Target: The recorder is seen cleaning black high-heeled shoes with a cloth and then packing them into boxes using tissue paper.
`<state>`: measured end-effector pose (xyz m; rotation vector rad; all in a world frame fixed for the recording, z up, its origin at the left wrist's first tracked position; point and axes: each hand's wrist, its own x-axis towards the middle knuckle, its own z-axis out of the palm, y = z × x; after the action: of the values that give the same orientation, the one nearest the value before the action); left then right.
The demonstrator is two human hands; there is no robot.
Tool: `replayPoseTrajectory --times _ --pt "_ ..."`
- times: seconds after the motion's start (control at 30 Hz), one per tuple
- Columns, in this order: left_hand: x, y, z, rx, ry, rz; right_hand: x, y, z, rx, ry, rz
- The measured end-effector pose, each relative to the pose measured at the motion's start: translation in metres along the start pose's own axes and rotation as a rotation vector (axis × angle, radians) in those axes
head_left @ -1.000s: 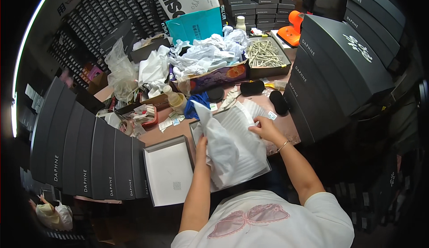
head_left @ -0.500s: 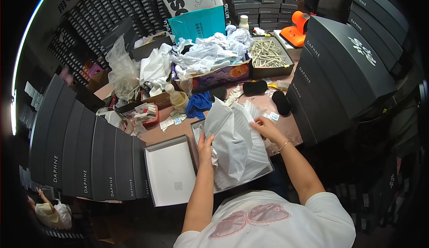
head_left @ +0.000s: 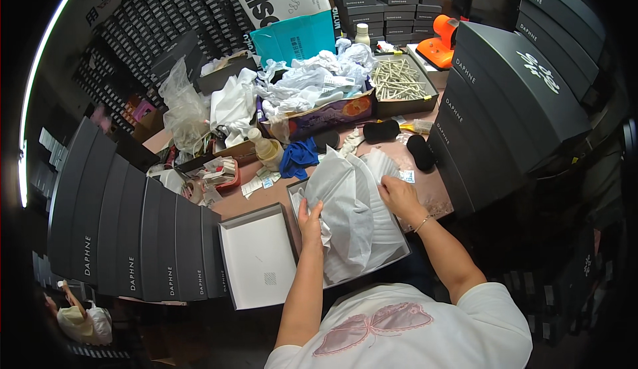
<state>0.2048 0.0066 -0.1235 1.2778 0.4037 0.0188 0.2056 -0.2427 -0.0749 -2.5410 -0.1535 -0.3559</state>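
White tissue paper (head_left: 342,206) stands up in loose folds inside a dark shoe box with a pale inside (head_left: 392,257). At the box's left side my left hand (head_left: 310,225) holds the paper, thumb and fingers on either side of a fold. My right hand (head_left: 401,199) is closed at the right side, fingers curled down on a white ribbed foam sheet (head_left: 383,226). What lies under the wrapping is hidden. Beside the box, to the left, an open box lid (head_left: 256,252) lies with its white inside up.
Stacks of dark shoe boxes stand left (head_left: 119,223) and right (head_left: 492,129). Behind the work lie a blue cloth (head_left: 299,158), a pump bottle (head_left: 264,148), black pads (head_left: 381,131), a carton of crumpled paper (head_left: 325,113), a tray of sticks (head_left: 401,80) and an orange tape dispenser (head_left: 438,43).
My right hand has curled down closer over the foam sheet, and the paper's right part has folded down with it. My left hand stays at the box's left side.
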Motion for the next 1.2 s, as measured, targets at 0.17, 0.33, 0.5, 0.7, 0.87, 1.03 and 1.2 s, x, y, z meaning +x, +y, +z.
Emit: replayPoseTrajectory --times 0.17,0.33,0.5,0.7,0.87,1.03,1.2 --pt "0.009 -0.015 0.001 -0.034 0.078 -0.02 -0.037 0.007 -0.04 0.233 0.273 0.024" --pt "0.007 -0.014 0.007 -0.008 0.166 -0.033 -0.101 0.017 -0.074 0.381 0.321 0.182" --pt "-0.009 0.017 0.024 -0.248 0.189 -0.182 -0.141 0.006 -0.099 0.58 0.373 0.203" --pt "-0.007 0.0 0.058 -0.128 0.288 -0.074 -0.14 0.053 -0.075 0.799 0.137 0.469" --pt "-0.021 -0.013 0.047 0.146 0.042 0.012 -0.124 0.021 -0.105 0.807 0.477 0.394" --pt "-0.053 0.011 0.019 -0.088 -0.105 -0.081 -0.095 -0.061 -0.138 0.435 0.059 -0.265" --pt "-0.07 -0.006 -0.003 0.569 -0.233 0.379 -0.042 -0.071 0.0 -0.019 -0.156 -0.395"
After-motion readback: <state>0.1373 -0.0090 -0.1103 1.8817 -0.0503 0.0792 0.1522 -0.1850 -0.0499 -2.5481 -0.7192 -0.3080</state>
